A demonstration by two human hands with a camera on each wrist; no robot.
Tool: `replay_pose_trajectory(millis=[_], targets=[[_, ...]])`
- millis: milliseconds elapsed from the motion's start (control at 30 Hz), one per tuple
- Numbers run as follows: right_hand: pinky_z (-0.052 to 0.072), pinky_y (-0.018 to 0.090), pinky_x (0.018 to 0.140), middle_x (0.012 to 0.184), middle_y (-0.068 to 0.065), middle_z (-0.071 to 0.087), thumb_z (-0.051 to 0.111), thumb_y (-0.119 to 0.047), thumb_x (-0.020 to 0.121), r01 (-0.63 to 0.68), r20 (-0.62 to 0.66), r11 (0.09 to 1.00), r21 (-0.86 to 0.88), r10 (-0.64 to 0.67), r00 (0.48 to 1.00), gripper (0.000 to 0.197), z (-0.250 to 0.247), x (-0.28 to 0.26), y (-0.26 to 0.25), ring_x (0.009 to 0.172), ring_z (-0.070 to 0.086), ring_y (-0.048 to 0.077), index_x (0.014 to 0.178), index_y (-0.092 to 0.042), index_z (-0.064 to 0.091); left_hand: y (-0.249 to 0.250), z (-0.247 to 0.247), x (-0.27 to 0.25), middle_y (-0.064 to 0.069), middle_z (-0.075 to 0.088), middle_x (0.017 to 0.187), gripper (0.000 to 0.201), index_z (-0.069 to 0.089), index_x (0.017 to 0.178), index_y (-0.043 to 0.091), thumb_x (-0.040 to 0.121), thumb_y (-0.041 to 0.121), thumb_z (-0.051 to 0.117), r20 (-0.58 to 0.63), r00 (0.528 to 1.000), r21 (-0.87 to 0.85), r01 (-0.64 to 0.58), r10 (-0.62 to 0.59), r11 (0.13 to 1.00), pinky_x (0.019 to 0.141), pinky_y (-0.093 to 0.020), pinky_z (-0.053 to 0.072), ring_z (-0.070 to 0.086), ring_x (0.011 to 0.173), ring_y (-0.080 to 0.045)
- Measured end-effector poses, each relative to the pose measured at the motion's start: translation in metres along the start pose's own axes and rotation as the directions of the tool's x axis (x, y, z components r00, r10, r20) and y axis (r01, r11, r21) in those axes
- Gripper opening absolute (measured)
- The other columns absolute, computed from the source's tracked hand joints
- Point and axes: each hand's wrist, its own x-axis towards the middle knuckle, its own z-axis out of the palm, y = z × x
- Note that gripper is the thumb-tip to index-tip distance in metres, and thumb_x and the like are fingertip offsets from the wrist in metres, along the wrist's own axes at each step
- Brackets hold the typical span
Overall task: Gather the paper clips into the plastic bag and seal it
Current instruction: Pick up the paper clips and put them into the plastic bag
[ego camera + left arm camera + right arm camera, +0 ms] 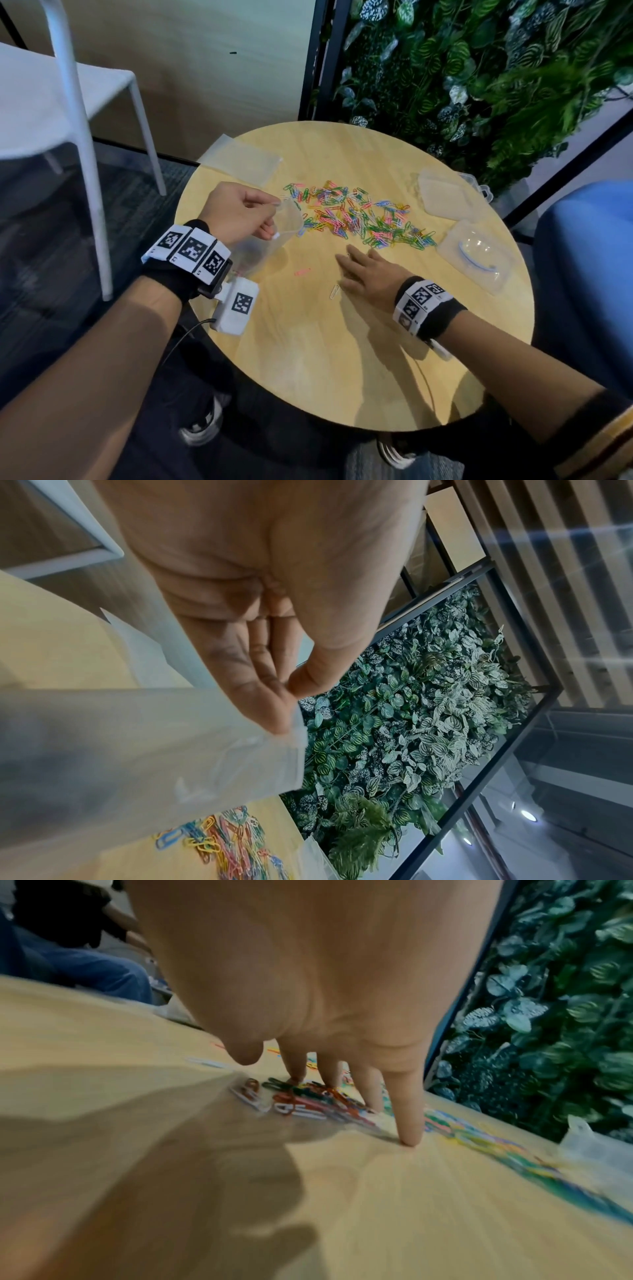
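A spread of coloured paper clips (359, 214) lies across the middle of the round wooden table (308, 359). My left hand (239, 212) pinches the rim of a clear plastic bag (274, 233) and holds its mouth open at the pile's left end; the bag (137, 745) hangs below my fingers (270, 712). My right hand (366, 274) lies flat on the table just in front of the pile, fingers straight. In the right wrist view its fingertips (409, 1139) touch the wood with a small heap of clips (301, 1102) under the palm. A pink clip (302, 272) and a white clip (335, 291) lie apart.
Another flat plastic bag (239, 159) lies at the table's far left edge. Clear plastic boxes (445, 197) and a lid (476, 260) sit on the right. A white chair (68, 102) stands to the left, a plant wall (479, 68) behind, a blue seat (589, 257) at right.
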Motion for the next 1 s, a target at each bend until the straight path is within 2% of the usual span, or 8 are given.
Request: replay_pose_trajectory(millis=[167, 300, 433, 567, 633, 733, 867, 1000], targets=[[0.038, 0.041, 0.11, 0.158, 0.002, 0.023, 0.031, -0.043, 0.101, 0.06, -0.137, 0.998, 0.005, -0.059, 0.989, 0.054, 0.018, -0.019, 0.013, 0.137, 0.035, 0.028, 0.152, -0.025, 0.022, 0.002, 0.008, 0.0, -0.016, 0.07, 0.068, 0.018, 0.074, 0.099, 0.007, 0.089, -0.002, 0.061, 0.019, 1.0, 0.013, -0.004, 0.003, 1.0, 0.059, -0.027, 0.06, 0.067, 0.053, -0.019], [0.053, 0.037, 0.087, 0.126, 0.005, 0.06, 0.048, -0.009, 0.095, 0.099, -0.293, 0.995, -0.017, -0.099, 0.951, 0.041, 0.017, -0.018, 0.013, 0.105, 0.062, 0.029, 0.134, -0.019, 0.055, 0.001, 0.015, -0.002, -0.018, 0.07, 0.071, 0.018, 0.074, 0.098, 0.008, 0.089, -0.002, 0.061, 0.033, 0.999, 0.021, 0.003, -0.004, 1.0, 0.063, -0.03, 0.062, 0.067, 0.056, -0.023], [0.056, 0.037, 0.075, 0.098, 0.007, 0.07, 0.051, -0.007, 0.092, -0.044, -0.289, 0.996, 0.073, 0.063, 0.955, 0.027, 0.003, -0.016, 0.011, 0.085, 0.064, 0.028, 0.107, -0.019, 0.07, -0.002, 0.016, -0.002, -0.019, 0.071, 0.072, 0.018, 0.074, 0.1, 0.007, 0.089, -0.001, 0.062, 0.056, 0.998, 0.029, 0.011, -0.012, 1.0, 0.066, -0.033, 0.062, 0.068, 0.059, -0.025], [0.056, 0.028, 0.083, 0.096, 0.004, 0.074, 0.063, -0.015, 0.091, -0.111, -0.344, 0.919, 0.378, 0.251, 0.905, 0.019, -0.02, -0.016, 0.02, 0.087, 0.068, 0.018, 0.106, -0.015, 0.075, -0.003, 0.017, -0.002, -0.02, 0.071, 0.073, 0.019, 0.074, 0.101, 0.007, 0.089, -0.002, 0.062, 0.073, 0.997, 0.034, 0.01, -0.012, 0.999, 0.062, -0.03, 0.06, 0.069, 0.06, -0.025], [0.056, 0.021, 0.078, 0.091, 0.002, 0.074, 0.067, -0.015, 0.088, -0.131, -0.317, 0.783, 0.608, 0.39, 0.865, 0.016, -0.032, -0.017, 0.027, 0.08, 0.07, 0.014, 0.102, -0.014, 0.075, -0.002, 0.019, -0.002, -0.02, 0.071, 0.072, 0.019, 0.073, 0.102, 0.006, 0.089, -0.002, 0.062, 0.086, 0.996, 0.033, 0.012, -0.015, 0.999, 0.06, -0.029, 0.059, 0.068, 0.059, -0.025], [0.061, 0.026, 0.07, 0.082, 0.009, 0.074, 0.073, -0.008, 0.084, -0.022, -0.172, 0.329, 0.944, 0.547, 0.819, 0.013, -0.049, -0.017, 0.035, 0.068, 0.071, 0.018, 0.095, -0.003, 0.075, -0.002, 0.025, -0.002, -0.018, 0.07, 0.07, 0.017, 0.073, 0.101, 0.004, 0.089, -0.001, 0.063, 0.098, 0.995, 0.034, 0.018, -0.021, 0.999, 0.058, -0.027, 0.058, 0.068, 0.057, -0.023], [0.061, 0.025, 0.066, 0.089, 0.017, 0.069, 0.07, 0.005, 0.082, 0.165, -0.027, -0.246, 0.955, 0.486, 0.874, 0.018, -0.071, -0.017, 0.023, 0.067, 0.066, 0.021, 0.098, 0.01, 0.069, -0.004, 0.038, -0.001, -0.013, 0.069, 0.065, 0.015, 0.073, 0.101, 0.004, 0.09, 0.0, 0.064, 0.112, 0.993, 0.041, 0.021, -0.026, 0.999, 0.056, -0.027, 0.059, 0.067, 0.053, -0.02], [0.06, 0.024, 0.073, 0.096, 0.017, 0.066, 0.064, 0.007, 0.086, 0.155, -0.015, -0.467, 0.871, 0.291, 0.957, 0.031, -0.084, -0.012, -0.013, 0.081, 0.066, 0.022, 0.115, 0.015, 0.06, -0.007, 0.048, 0.0, -0.009, 0.07, 0.061, 0.016, 0.073, 0.101, 0.003, 0.089, 0.001, 0.063, 0.127, 0.992, 0.049, 0.012, -0.018, 0.999, 0.064, -0.035, 0.062, 0.068, 0.055, -0.023]])
